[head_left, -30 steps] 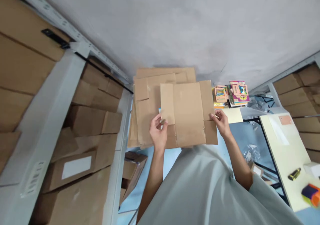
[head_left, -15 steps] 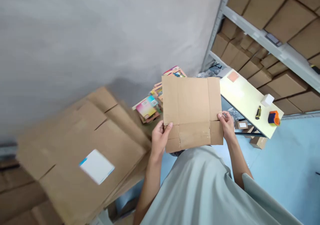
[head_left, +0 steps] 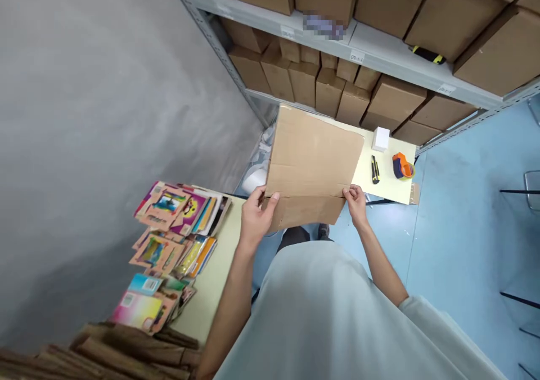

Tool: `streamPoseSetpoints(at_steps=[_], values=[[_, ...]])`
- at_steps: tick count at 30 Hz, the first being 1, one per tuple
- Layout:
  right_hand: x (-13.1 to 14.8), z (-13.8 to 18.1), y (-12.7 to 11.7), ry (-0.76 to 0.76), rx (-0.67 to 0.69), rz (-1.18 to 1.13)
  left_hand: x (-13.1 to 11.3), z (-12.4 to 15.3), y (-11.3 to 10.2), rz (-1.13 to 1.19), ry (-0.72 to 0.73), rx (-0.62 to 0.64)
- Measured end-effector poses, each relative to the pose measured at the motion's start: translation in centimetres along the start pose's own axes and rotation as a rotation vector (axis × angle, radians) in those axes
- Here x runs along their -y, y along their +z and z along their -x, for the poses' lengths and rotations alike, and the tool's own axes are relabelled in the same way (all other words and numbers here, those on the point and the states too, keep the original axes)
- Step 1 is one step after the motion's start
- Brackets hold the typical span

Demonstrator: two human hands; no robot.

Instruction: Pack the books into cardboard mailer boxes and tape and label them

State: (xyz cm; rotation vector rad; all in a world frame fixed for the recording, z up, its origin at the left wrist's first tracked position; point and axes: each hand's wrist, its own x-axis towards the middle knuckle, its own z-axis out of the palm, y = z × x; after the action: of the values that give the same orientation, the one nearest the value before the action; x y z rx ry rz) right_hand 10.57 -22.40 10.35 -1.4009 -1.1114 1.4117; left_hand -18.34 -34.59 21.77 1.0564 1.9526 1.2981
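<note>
The left fingers point(head_left: 274, 198) and right fingers point(head_left: 348, 194) pinch the cardboard point(head_left: 316, 152), one set at each side, both just as near. Its longer way seems to run out ahead of the fingers, toward the tabletop point(head_left: 386, 184) beyond them.

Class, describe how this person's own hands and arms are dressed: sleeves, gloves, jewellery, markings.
The left hand and right hand are bare, with no glove, ring or watch visible. The right sleeve is loose, plain and pale grey-green, ending around the elbow. The left sleeve's end cannot be made out.
</note>
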Motion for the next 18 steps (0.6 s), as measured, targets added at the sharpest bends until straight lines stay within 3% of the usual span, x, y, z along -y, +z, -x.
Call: streamPoseSetpoints(at_steps=[4, 7, 10, 13, 16, 18], values=[[-2.2, -5.0, 0.4, 0.036, -0.051, 0.095, -1.2, -7.8, 2.5, -0.187, 0.161, 0.138], [-1.5, -8.3, 0.3, 0.002, -0.159, 0.233, -1.9, -14.0, 4.7, -0.301, 0.35, 0.27], [2.4, -10.6, -0.5, -0.123, -0.306, 0.387, -3.0, -19.5, 7.1, -0.409, 0.557, 0.383], [8.5, -12.3, -0.9, -0.333, -0.381, 0.588, -4.0, -23.6, 8.9, -0.489, 0.739, 0.453], [13.7, -14.0, -0.1, -0.453, -0.26, 0.843, -4.1, -26.4, 10.2, -0.505, 0.863, 0.547], [15.7, -15.5, 1.0, -0.406, -0.129, 0.974, -3.6, -27.8, 11.0, -0.483, 0.92, 0.598]])
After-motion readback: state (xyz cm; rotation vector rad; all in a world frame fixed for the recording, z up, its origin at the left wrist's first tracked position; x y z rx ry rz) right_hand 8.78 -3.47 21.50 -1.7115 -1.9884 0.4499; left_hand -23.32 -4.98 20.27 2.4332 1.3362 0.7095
